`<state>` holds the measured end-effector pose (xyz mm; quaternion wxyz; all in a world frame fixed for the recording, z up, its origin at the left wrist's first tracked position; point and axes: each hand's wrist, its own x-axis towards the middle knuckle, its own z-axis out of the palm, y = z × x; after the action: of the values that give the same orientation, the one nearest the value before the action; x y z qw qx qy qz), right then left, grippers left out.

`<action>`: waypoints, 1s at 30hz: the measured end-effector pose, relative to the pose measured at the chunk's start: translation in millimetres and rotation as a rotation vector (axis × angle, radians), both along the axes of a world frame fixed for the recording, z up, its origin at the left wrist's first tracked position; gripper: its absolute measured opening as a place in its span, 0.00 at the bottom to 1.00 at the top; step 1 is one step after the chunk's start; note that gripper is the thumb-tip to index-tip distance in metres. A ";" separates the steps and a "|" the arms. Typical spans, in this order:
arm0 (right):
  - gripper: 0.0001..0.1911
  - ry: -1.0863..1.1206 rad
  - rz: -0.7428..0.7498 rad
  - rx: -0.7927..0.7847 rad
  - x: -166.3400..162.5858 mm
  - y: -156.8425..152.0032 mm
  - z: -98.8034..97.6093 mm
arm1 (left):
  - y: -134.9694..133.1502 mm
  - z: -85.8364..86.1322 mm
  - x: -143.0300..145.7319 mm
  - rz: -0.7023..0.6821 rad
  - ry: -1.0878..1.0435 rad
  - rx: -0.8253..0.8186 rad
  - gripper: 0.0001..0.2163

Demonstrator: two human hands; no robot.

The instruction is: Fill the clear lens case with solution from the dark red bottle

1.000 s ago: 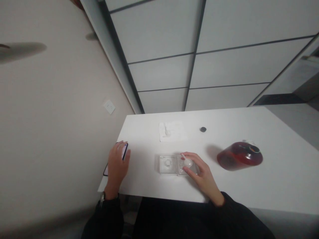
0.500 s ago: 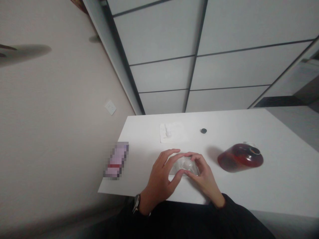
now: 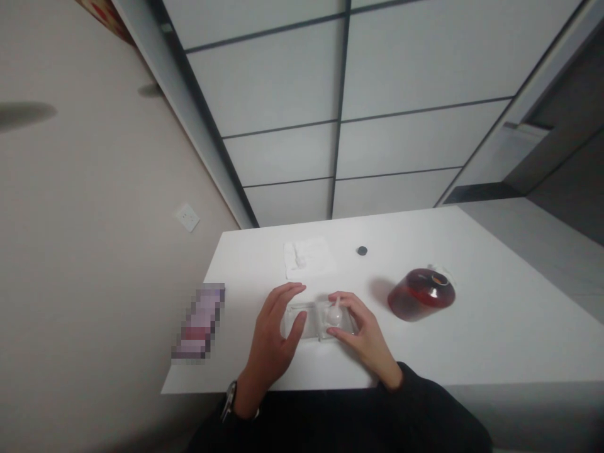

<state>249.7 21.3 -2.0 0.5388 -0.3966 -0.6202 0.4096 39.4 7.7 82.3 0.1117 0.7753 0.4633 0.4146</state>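
Note:
A clear plastic case (image 3: 315, 322) lies open near the front edge of the white table (image 3: 495, 327). My left hand (image 3: 274, 336) rests on the case's left half, fingers spread over it. My right hand (image 3: 361, 333) covers the right half, and its fingertips pinch a small whitish object (image 3: 336, 313) that sits in that half. Both sleeves are black, and a watch shows on my left wrist.
A phone (image 3: 198, 322) lies at the table's left edge. A white paper sheet (image 3: 309, 258) with a small white piece on it sits farther back, a small black disc (image 3: 362, 251) beside it. A round bottle of dark red liquid (image 3: 421, 294) stands at the right.
My left hand left the phone and moved right onto the clear case. The view has shifted, so everything sits a little further left in the frame.

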 end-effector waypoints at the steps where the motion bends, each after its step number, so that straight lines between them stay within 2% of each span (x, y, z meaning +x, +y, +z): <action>1: 0.18 0.031 -0.009 -0.009 -0.3 0.1 0.1 | 0.9 0.2 -0.5 0.004 -0.001 0.005 0.15; 3: 0.21 0.079 -0.022 -0.032 -0.9 0.4 0.4 | 2.0 0.0 -0.6 0.010 0.002 0.006 0.15; 7: 0.20 0.025 0.019 -0.035 -0.8 0.6 1.2 | 2.3 -1.0 0.5 0.011 0.015 -0.004 0.14; 11: 0.21 0.088 -0.013 -0.037 -0.4 -0.2 1.1 | 10.7 1.9 -3.6 0.005 0.021 -0.002 0.14; 13: 0.21 0.060 -0.001 -0.028 -0.4 -0.3 1.0 | 24.6 4.1 -10.4 0.004 0.064 -0.037 0.14; 16: 0.19 0.030 0.012 -0.014 -0.7 0.0 0.3 | 60.4 3.1 -24.4 0.012 0.250 -0.116 0.14; 19: 0.19 0.065 -0.006 -0.003 -0.5 -0.1 0.3 | 103.6 -6.8 -35.9 0.035 0.406 -0.129 0.18; 22: 0.16 -0.030 0.025 0.024 0.5 -1.0 3.4 | 137.9 -21.8 -39.5 -0.026 0.508 -0.124 0.26; 24: 0.11 -0.074 0.048 0.032 0.7 -1.4 7.0 | 151.6 -30.9 -38.6 -0.106 0.570 -0.115 0.29; 26: 0.07 -0.060 0.039 0.039 -0.3 -1.1 10.1 | 159.3 -37.8 -37.4 -0.174 0.611 -0.105 0.29; 30: 0.10 -0.017 -0.031 0.034 -4.5 1.1 11.8 | 167.2 -45.7 -36.8 -0.242 0.635 -0.099 0.22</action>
<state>245.2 22.4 9.8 0.5463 -0.4006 -0.6254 0.3872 2.5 174.9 36.6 0.0476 0.9086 0.3992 0.1134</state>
